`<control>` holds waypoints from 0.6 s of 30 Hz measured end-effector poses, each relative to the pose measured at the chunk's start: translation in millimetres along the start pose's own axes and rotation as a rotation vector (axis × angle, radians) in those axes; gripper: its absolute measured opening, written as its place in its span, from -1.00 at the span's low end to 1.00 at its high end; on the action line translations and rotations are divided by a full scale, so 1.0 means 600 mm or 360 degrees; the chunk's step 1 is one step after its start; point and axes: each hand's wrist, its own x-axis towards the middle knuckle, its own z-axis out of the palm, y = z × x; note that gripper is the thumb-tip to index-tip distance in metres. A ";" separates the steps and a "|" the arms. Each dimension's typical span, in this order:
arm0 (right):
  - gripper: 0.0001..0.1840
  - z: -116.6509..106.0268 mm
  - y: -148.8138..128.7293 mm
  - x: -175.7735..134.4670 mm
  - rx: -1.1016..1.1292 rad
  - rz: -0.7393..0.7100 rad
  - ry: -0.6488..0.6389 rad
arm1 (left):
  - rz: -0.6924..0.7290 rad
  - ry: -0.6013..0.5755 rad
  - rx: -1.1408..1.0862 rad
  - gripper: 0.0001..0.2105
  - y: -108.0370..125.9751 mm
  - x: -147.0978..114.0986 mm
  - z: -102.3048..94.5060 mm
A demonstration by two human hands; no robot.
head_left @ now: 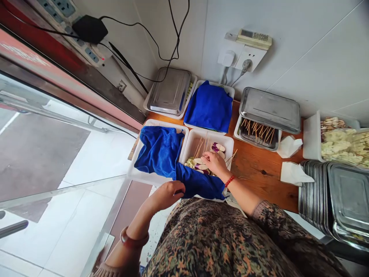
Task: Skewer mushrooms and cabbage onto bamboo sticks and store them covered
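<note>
My left hand [167,194] grips the near edge of a blue cloth [198,184] that is pulled back off a white tray [229,144]. Inside that tray lie wooden skewers [200,148] with sliced eggplant and other vegetable pieces. My right hand [215,163], with a red bead bracelet at the wrist, rests on those skewers, fingers bent over them; whether it grips one I cannot tell. Another blue cloth [158,150] fills the white tray [135,175] to the left.
At the back stand a tray under a steel lid [170,92], a tray under a blue cloth [209,107] and a steel tray of skewers half under a lid [269,109]. Tissues [294,173], stacked steel trays [331,200] and a skewer bin [313,136] sit right. Glass counter edge runs left.
</note>
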 end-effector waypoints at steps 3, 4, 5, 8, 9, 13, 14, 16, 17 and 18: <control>-0.85 0.014 0.005 0.002 0.0234 0.0126 -0.0032 | 0.0034 0.0020 -0.0009 -0.86 -0.003 -0.003 0.003; -0.81 0.013 0.005 0.000 0.0331 0.0160 -0.0063 | 0.0038 0.0027 -0.0010 -0.86 -0.003 -0.003 0.003; -0.78 0.010 0.004 -0.003 0.0430 0.0188 -0.0099 | 0.0042 0.0032 -0.0013 -0.86 -0.003 -0.004 0.002; -0.69 -0.010 0.001 -0.014 0.0712 0.0245 -0.0193 | 0.0057 0.0033 -0.0015 -0.86 -0.001 -0.005 -0.002; -0.67 -0.018 0.000 -0.017 0.0795 0.0259 -0.0200 | 0.0065 0.0029 -0.0017 -0.86 -0.001 -0.004 -0.004; -0.64 -0.047 0.002 -0.020 0.1071 0.0331 -0.0058 | 0.0107 -0.0004 -0.0033 -0.85 0.001 -0.004 -0.013; -0.64 -0.054 0.004 -0.018 0.1132 0.0354 0.0005 | 0.0113 -0.0010 -0.0035 -0.84 0.000 -0.004 -0.015; -0.63 -0.067 0.007 -0.013 0.1242 0.0395 0.0130 | 0.0113 -0.0020 -0.0038 -0.84 -0.001 -0.004 -0.018; -0.63 -0.073 0.007 -0.010 0.1292 0.0411 0.0184 | 0.0109 -0.0021 -0.0042 -0.84 -0.002 -0.004 -0.019; -0.63 -0.078 0.007 -0.008 0.1338 0.0425 0.0228 | 0.0109 -0.0018 -0.0050 -0.84 -0.002 -0.003 -0.019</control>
